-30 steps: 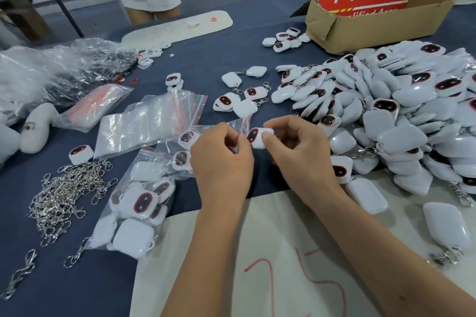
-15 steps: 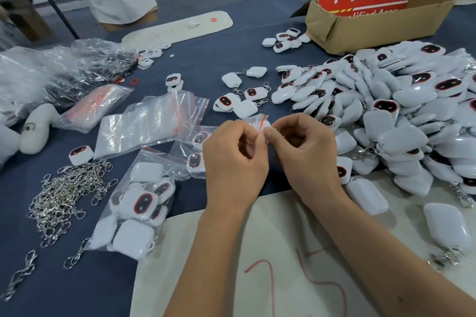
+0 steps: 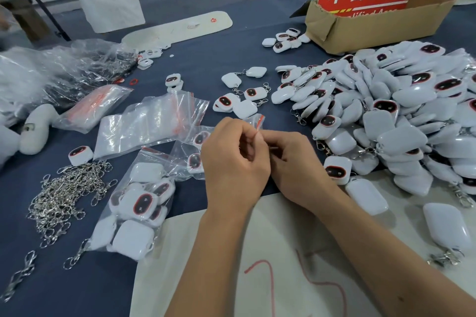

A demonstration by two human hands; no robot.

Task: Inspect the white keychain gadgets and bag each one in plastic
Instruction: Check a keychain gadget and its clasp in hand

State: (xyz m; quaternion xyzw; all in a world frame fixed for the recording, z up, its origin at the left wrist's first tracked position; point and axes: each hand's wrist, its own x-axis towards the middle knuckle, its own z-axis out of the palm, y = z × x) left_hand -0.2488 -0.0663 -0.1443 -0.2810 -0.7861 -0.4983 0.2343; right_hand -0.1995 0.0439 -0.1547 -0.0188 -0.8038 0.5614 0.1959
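Bag (image 3: 258, 121) edge pinched by both crowded hands (image 3: 260, 162).

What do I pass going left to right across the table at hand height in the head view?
Loose metal clasp chains → bag of packed gadgets → left hand → right hand → big pile of white gadgets.

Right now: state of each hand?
Left hand: fingers pinch the red-striped top of a small plastic bag.
Right hand: fingers curled, pinching the same bag's edge; the bag's contents are hidden.

factory packing bench: gadget heap (image 3: 386, 116), reject box (image 3: 381, 26)
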